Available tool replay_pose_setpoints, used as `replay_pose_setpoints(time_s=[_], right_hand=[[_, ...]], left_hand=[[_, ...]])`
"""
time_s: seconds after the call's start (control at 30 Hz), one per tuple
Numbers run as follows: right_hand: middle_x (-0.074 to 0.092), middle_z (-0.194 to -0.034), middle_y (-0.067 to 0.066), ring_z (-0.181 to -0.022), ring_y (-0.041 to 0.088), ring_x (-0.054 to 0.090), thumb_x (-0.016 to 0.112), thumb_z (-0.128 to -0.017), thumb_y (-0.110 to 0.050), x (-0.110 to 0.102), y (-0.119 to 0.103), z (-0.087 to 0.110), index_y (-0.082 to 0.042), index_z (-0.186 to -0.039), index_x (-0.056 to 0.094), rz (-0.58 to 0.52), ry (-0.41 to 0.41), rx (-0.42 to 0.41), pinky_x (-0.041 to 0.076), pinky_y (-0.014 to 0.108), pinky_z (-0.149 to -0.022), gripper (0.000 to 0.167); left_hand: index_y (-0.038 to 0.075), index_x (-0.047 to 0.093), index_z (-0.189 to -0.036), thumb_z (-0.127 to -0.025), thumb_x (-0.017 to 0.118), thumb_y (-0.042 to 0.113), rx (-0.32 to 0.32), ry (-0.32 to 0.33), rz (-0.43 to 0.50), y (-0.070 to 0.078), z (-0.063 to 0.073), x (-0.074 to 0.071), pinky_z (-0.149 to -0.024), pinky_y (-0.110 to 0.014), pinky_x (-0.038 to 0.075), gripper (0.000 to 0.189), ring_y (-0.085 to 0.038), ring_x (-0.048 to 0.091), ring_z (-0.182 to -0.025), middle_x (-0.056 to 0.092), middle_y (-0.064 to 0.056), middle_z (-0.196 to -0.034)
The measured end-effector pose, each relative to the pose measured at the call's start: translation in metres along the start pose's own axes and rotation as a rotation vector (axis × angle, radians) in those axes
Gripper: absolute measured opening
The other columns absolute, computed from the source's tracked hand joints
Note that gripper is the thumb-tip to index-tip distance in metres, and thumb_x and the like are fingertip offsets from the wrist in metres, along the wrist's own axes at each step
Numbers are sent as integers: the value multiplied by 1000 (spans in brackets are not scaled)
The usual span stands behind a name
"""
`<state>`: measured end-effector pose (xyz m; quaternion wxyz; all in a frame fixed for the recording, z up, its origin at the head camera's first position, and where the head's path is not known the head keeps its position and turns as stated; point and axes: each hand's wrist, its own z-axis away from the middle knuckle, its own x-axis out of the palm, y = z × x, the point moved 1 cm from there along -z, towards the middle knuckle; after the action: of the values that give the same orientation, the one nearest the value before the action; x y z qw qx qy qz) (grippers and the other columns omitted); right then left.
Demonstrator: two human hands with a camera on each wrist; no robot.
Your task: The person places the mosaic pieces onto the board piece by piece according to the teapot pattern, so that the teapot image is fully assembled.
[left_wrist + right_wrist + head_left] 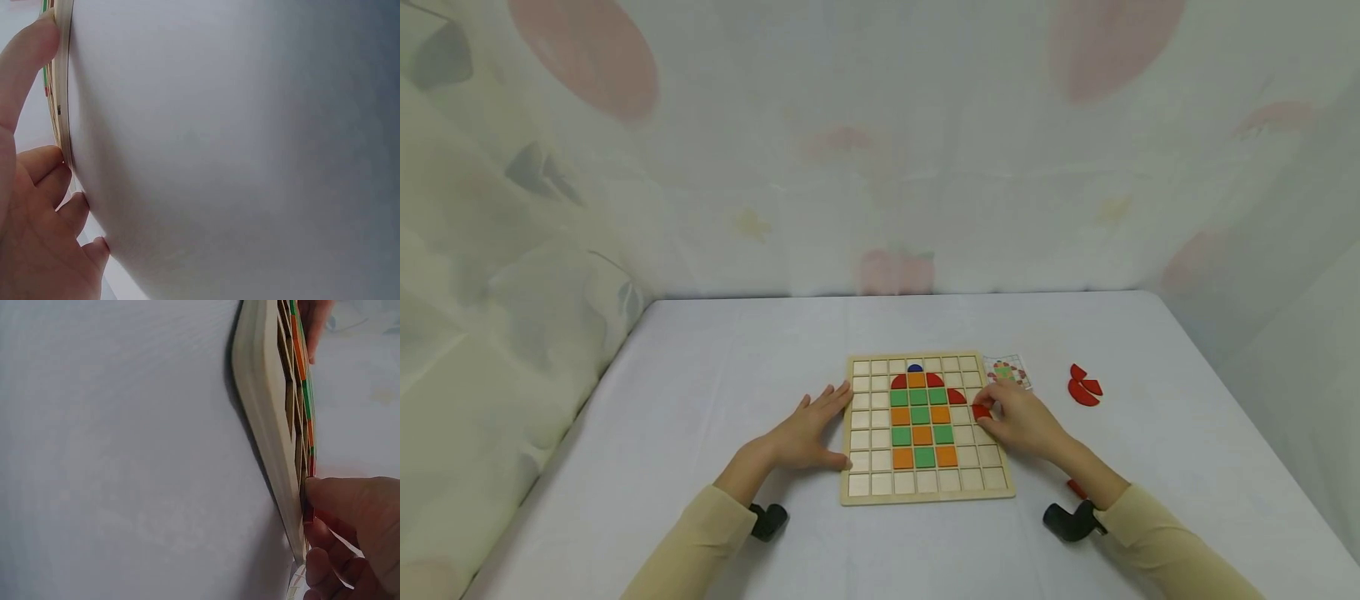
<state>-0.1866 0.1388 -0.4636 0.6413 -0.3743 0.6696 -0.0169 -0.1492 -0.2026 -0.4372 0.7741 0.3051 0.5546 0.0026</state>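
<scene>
A wooden grid board (868, 483) lies flat on the table, with green and orange square tiles (922, 436) filling its middle columns. Near its top sit a blue half-round tile (915, 367) and several red curved tiles, one of them a red tile (956, 396) right of the green row. My right hand (1022, 421) pinches another red tile (981, 412) between thumb and fingers at the board's right side; the right wrist view shows this red tile (309, 512) by the edge. With fingers spread, my left hand (805, 433) rests against the board's left edge.
A printed pattern card (1011, 367) lies at the board's upper right, partly behind my right hand. Farther right are several loose red pieces (1082, 390). Another red piece (1077, 489) lies partly under my right forearm. Patterned curtains (790, 167) hang behind the white table (737, 350).
</scene>
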Motion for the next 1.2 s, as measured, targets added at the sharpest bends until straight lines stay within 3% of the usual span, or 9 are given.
replay_pose_setpoints(time_s=[0.7, 1.0, 1.2], right_hand=[[56, -86, -4, -75, 11, 49, 71, -78, -16, -7, -2, 1, -13, -95, 61, -17, -34, -12, 45, 25, -66, 19], [63, -94, -5, -81, 10, 54, 70, -79, -11, -25, 12, 22, -13, -99, 62, -44, -10, -62, 50, 27, -71, 21], [63, -96, -5, -82, 9, 55, 71, -78, -8, -38, 22, 43, -14, -102, 62, -61, -6, -49, 52, 25, -72, 26]], left_hand=[[6, 21, -147, -70, 78, 39, -1, -6, -2, 1, -1, -1, -111, -57, 5, 101, -29, 10, -142, 13, -6, -155], [5, 21, -147, -70, 78, 39, 5, -7, -4, 1, -2, -1, -111, -58, 5, 101, -30, 10, -141, 13, -7, -155], [5, 21, -147, -70, 78, 38, 2, -7, 4, 2, 0, -3, -110, -58, 5, 101, -31, 10, -141, 12, -7, -155]])
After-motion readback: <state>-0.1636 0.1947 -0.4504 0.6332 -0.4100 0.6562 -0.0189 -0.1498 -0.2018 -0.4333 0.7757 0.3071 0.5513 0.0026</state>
